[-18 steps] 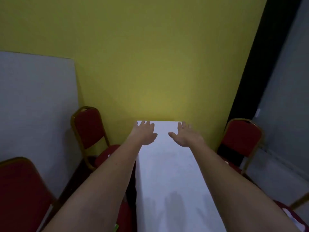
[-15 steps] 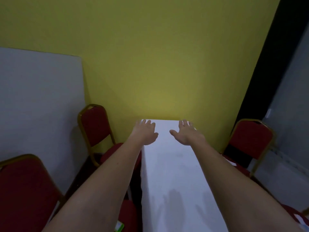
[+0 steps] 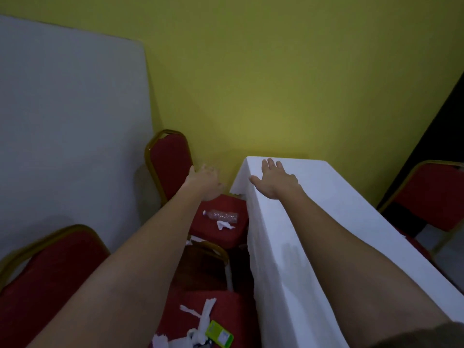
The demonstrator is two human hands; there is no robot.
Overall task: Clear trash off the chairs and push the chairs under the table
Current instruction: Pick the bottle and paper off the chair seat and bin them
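Left hand point(image 3: 204, 180), fingers spread and empty, hovers at frame centre above the far chair point(image 3: 168, 159). Its seat carries 1 plastic bottle point(image 3: 221, 215) and 1 crumpled tissue point(image 3: 224, 225). Right hand point(image 3: 276, 180), fingers straight, is over the white table point(image 3: 313, 234). Paper scraps point(image 3: 204, 317) and 1 green packet point(image 3: 219, 334) lie on the near chair point(image 3: 233, 305), bottom centre.

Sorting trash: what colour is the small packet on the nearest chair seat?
The packet is bright green; head view.

The seat of the far chair point(image 3: 226, 237) lies open from above, hemmed by its backrest point(image 3: 170, 159) on the left and the cloth-draped surface point(image 3: 326, 222) on the right. A bottle point(image 3: 221, 215) and crumpled paper point(image 3: 224, 225) lie on it. A gold frame point(image 3: 211, 249) rises between it and the near seat point(image 3: 226, 307).
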